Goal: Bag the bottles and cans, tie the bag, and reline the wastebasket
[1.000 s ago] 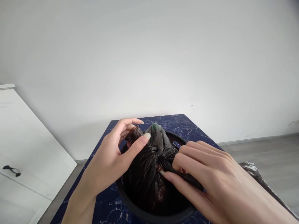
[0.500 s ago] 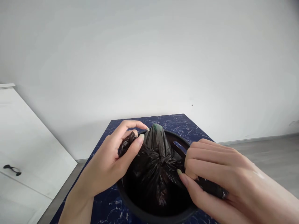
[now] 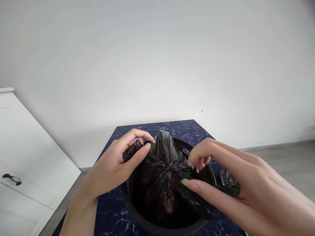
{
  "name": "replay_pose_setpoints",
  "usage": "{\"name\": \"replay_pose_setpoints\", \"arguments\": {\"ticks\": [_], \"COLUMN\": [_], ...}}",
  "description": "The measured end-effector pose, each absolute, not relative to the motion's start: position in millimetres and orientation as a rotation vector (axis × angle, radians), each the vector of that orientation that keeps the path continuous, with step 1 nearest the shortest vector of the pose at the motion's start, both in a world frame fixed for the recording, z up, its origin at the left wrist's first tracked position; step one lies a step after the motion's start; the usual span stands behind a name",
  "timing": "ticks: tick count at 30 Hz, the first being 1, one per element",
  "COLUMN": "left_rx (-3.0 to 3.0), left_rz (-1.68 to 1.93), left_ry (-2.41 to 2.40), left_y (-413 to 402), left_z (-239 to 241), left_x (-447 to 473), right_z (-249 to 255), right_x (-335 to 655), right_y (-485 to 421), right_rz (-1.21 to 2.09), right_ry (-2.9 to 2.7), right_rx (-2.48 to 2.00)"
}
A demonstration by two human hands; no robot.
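A black plastic garbage bag [image 3: 168, 165] sits inside a round black bin [image 3: 147, 226], its top drawn into a knot with creases fanning out. My left hand [image 3: 120, 157] is closed around a crumpled end of the bag on the left, index finger and thumb reaching toward the knot. On the other side, my right hand [image 3: 226, 177] hovers over the bin's right rim with thumb and fingers spread apart. A loose end of the bag passes beneath the right palm and shows beyond it. Through the bag's side, something reddish-brown shows faintly.
The bin stands on a dark blue marbled tabletop [image 3: 152, 127] against a white wall [image 3: 157, 65]. A white cabinet [image 3: 29, 147] with a black handle [image 3: 11, 179] is at the left. Grey floor [image 3: 290, 164] shows at the right.
My right hand has loosened from the bag; its fingers have lifted and spread away from the thumb. The bag's right end now shows past the hand. My left hand has barely shifted.
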State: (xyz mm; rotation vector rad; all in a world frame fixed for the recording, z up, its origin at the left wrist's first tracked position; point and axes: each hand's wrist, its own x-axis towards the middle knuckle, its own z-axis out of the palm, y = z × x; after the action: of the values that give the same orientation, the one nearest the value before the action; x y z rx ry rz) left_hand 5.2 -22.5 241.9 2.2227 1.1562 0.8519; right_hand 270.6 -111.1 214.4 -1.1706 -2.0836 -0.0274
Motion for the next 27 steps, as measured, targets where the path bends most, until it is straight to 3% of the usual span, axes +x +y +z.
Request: {"name": "replay_pose_setpoints", "arguments": {"ticks": [4,8,16,27], "left_rx": [2.156,2.112,2.196,2.304], "left_rz": [0.923,0.914,0.706,0.407], "left_ry": [1.154,1.117,0.913,0.839], "left_y": [-29.1,-27.2,-10.5,-29.9], "left_z": [241.4,241.2,233.2,226.3], "left_x": [10.3,7.9,-25.4,-23.8], "right_z": [210.5,208.3,205.0,206.7], "right_x": [254.8,245.2,246.6,242.5], "right_y": [-105.1,-98.7,-95.1,-99.5], "right_rz": [-0.079,0.124,0.224,-0.090], "right_ry": [-2.030,-2.056,-2.047,-1.919], "right_rx": [-1.229,-1.196,-1.201,-1.110]}}
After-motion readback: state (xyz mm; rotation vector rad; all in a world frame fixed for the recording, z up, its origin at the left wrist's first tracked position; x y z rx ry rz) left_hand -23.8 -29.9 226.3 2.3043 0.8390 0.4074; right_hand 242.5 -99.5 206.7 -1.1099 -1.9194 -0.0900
